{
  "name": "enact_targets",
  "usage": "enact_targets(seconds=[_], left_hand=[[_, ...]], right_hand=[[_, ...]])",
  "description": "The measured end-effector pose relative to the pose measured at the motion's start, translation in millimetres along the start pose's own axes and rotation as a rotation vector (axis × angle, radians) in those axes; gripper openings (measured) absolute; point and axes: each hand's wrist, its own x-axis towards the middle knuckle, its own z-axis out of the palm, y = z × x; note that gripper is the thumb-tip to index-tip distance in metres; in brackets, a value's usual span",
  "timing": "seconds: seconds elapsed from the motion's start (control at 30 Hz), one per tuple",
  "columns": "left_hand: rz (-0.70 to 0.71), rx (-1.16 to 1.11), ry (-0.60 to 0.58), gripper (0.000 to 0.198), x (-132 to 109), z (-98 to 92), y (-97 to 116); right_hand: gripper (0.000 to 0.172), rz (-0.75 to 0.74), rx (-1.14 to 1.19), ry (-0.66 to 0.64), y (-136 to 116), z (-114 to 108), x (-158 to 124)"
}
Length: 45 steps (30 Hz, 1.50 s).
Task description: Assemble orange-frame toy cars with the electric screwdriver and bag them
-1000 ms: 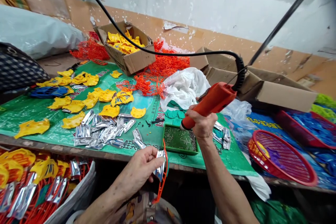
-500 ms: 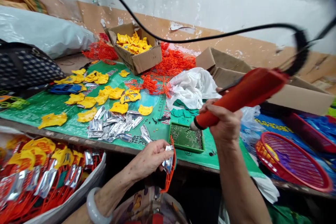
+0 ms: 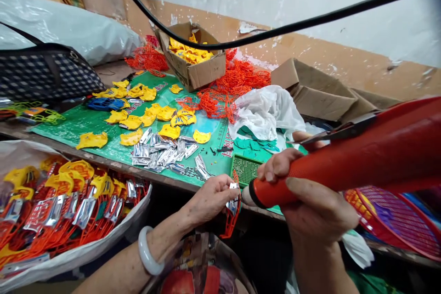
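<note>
At the near edge of the worktop we see the left hand pinching a small silver foil piece against an orange plastic frame that hangs below the table edge, fingers closed tight on both. Our right hand is clenched around the barrel of an orange power screwdriver, its pale tip pressed against the foil piece — tool and part touching, just in front of a green perforated tray that sits on the near edge. A black cable arcs from the tool across the upper view.

Farther along the worktop, a green printed mat carries red and white characters near its near edge, too small and skewed for us to read. On it lie loose silver foil pieces and scattered yellow plastic parts. Toward the far edge stands an open cardboard box of more yellow parts, flanked by heaps of orange mesh frames. A white plastic bag lies crumpled beside flattened cartons.

Below the near left edge, a sack holds finished orange-and-yellow pieces with silver labels — lettering unreadable. A red racket head lies at the right.
</note>
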Motion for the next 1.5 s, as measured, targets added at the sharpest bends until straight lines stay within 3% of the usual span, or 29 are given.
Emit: enact_targets(seconds=[0.33,0.7,0.97,1.17,1.33,1.5], left_hand=[[-0.018,-0.022,0.016,0.019,-0.9,2.3,3.5],[-0.042,-0.144,0.088,0.016,-5.0,10.2,8.3],[-0.056,-0.153,0.149,0.016,-4.9,12.7,5.0],[-0.044,-0.204,0.177,0.016,-4.0,14.4,3.1],[-0.031,-0.196,0.172,0.02,-5.7,11.1,2.2],[-0.035,-0.266,0.032,0.029,-18.2,-1.8,-1.0]], right_hand=[[0.049,0.034,0.007,0.003,4.8,2.8,-1.3],[0.035,0.022,-0.021,-0.037,6.0,0.2,-7.6],[0.028,-0.07,-0.282,-0.032,12.2,-5.7,-15.5],[0.024,-0.039,-0.355,-0.047,16.9,-9.7,-20.7],[0.03,-0.033,-0.22,-0.014,12.2,-5.0,-17.2],[0.041,-0.051,0.008,0.061,-2.4,-6.3,-3.3]])
